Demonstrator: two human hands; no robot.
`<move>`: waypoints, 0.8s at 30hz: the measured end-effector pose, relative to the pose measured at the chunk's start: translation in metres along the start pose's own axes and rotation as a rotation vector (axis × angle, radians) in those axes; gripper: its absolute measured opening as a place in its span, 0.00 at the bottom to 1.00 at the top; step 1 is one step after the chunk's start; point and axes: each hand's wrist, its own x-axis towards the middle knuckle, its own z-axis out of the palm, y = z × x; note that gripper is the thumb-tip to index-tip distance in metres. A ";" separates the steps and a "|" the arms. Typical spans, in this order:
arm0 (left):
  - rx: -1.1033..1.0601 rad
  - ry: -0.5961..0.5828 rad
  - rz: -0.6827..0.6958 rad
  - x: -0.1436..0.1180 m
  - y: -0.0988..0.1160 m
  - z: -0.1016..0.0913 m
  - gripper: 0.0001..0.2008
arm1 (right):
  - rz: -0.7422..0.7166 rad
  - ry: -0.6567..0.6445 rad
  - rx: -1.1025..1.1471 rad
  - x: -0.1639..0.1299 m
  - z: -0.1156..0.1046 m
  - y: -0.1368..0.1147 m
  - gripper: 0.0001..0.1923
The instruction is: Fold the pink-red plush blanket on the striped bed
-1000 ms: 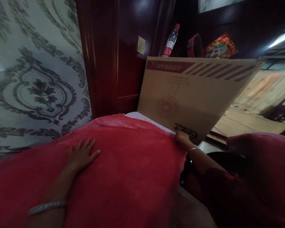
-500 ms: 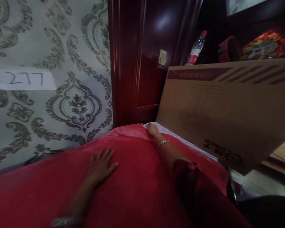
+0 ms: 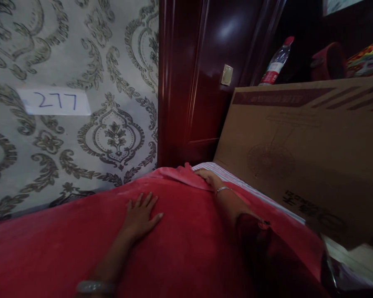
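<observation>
Right hand (image 3: 209, 178) now bunching red blanket (image 3: 180, 231) corner, left hand (image 3: 141, 213) unmoved

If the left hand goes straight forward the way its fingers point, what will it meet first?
The left hand lies flat on the red blanket, fingers pointing up-right. Going on, it would probably first meet the blanket's raised fold by the right hand; depth is unclear.

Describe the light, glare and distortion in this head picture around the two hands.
Head view: dim, warm light; glare patches on the glossy dark wood panel; wide-angle bending curves its edges and the cardboard box. The left hand lies flat on the red blanket, fairly sharp; the right hand at the blanket's far edge is dimmer; the right sleeve falls into shadow.
</observation>
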 end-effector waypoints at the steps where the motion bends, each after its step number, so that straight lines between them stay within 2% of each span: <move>1: -0.001 0.002 0.001 0.000 0.000 0.000 0.34 | 0.016 -0.016 0.023 -0.001 -0.001 -0.001 0.17; 4: -0.008 0.009 0.003 0.000 -0.001 0.000 0.35 | 0.022 -0.011 0.068 0.002 -0.009 -0.005 0.19; 8: -0.024 0.013 0.004 0.000 -0.001 0.000 0.35 | -0.015 0.093 0.071 0.012 -0.022 -0.016 0.17; 11: -0.044 0.023 0.003 -0.001 -0.002 0.001 0.35 | -0.088 0.255 0.049 0.021 -0.035 -0.026 0.12; 16: -0.035 0.009 0.004 -0.003 0.000 -0.002 0.35 | -0.326 0.585 -0.073 0.030 -0.062 -0.041 0.05; 19: -0.033 0.001 0.000 -0.004 0.002 -0.004 0.35 | -0.454 0.673 -0.211 0.034 -0.071 -0.040 0.09; 24: -0.035 0.007 0.007 -0.006 0.002 -0.004 0.35 | -0.522 0.672 -0.371 0.050 -0.067 -0.014 0.19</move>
